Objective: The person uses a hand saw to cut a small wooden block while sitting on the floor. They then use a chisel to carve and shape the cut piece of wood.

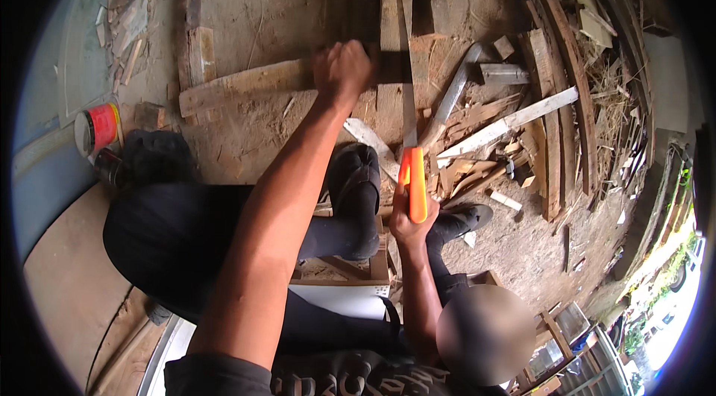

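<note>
My left hand (343, 69) is closed on a rough wooden plank (250, 86) that lies crosswise in front of me. Its right end rests over a thicker wooden beam (394, 12), which points away from me. In my right hand (412, 226) is the orange handle of a handsaw (418, 183). The saw's long blade reaches away from me and crosses the plank near its right end, right of my left hand. Whether the teeth are cutting into the wood cannot be made out.
A machete-like tool with a curved blade (456, 89) lies right of the saw. Scrap wood and a pale strip (511, 124) spread farther right, near long boards (570, 83). At left stand a red can (99, 128) and a black bundle (158, 159). My shoes (353, 172) are close by.
</note>
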A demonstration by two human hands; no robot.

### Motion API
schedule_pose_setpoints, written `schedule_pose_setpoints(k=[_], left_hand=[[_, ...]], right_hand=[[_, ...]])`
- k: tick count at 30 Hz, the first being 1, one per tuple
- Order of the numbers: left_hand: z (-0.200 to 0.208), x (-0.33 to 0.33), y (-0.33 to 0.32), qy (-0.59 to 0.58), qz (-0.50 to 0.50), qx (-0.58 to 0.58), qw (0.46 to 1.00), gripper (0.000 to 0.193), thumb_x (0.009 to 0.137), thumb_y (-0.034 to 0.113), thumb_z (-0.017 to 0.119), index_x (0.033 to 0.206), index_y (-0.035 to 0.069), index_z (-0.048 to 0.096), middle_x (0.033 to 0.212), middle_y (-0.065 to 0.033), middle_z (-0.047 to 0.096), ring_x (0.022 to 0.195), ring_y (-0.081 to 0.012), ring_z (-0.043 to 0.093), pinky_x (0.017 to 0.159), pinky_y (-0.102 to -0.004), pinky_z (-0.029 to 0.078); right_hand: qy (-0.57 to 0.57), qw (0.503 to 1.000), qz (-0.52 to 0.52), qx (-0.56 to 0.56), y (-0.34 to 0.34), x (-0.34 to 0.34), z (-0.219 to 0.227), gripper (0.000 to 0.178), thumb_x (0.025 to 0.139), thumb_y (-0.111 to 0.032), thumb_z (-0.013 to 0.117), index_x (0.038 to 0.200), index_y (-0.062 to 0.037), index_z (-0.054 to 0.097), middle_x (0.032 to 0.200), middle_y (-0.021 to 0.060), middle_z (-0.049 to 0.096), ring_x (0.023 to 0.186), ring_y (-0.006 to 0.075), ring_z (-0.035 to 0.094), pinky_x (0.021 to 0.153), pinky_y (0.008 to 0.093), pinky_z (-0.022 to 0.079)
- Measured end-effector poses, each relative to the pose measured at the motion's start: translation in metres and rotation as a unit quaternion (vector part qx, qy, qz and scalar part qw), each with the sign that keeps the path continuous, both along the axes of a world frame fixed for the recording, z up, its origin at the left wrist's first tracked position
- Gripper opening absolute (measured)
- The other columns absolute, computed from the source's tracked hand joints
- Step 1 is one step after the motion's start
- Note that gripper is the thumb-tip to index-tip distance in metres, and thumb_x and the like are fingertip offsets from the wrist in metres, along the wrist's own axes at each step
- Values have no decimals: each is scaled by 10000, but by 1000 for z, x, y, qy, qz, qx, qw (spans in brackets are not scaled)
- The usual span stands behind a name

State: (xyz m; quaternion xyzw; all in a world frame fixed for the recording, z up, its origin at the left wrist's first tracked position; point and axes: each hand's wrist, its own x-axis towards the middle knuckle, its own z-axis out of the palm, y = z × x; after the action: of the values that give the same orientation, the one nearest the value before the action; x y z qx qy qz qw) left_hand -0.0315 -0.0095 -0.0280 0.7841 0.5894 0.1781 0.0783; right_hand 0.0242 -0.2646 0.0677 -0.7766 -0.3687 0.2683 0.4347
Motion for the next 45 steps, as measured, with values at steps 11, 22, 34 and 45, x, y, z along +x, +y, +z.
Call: schedule_pose_setpoints(k=[11, 22, 34, 45], left_hand=[[20, 2, -6, -73, 5, -18, 997, 282, 874, 295, 634, 671, 102, 674, 713, -159, 706, 648, -344, 704, 618, -485, 561], [23, 8, 4, -7, 29, -96, 995, 384, 901, 399, 596, 757, 78, 750, 787, -205, 723, 774, -379, 724, 735, -488, 576], [29, 7, 8, 42, 22, -129, 990, 471, 942, 454, 564, 815, 56, 781, 856, -238, 731, 828, -412, 734, 794, -495, 579], [49, 9, 1, 15, 19, -186, 982, 495, 945, 416, 512, 865, -1, 766, 914, -281, 708, 891, -475, 705, 853, -537, 548]], right_hand=[[84, 991, 106, 19, -26, 33, -76, 123, 860, -24, 644, 772, -5, 560, 706, 98, 543, 569, 235, 515, 575, 341, 426], [-60, 997, 44, -19, -124, -10, 11, 268, 961, -160, 633, 1013, 97, 688, 627, 81, 564, 548, 155, 522, 560, 307, 462], [-128, 990, 58, 36, -93, -26, -31, 266, 934, -236, 646, 796, -7, 641, 599, 140, 556, 499, 291, 581, 505, 396, 443], [-70, 995, 64, 16, 31, 57, 6, 204, 859, -87, 673, 705, -7, 566, 577, 171, 531, 484, 375, 548, 475, 424, 409]])
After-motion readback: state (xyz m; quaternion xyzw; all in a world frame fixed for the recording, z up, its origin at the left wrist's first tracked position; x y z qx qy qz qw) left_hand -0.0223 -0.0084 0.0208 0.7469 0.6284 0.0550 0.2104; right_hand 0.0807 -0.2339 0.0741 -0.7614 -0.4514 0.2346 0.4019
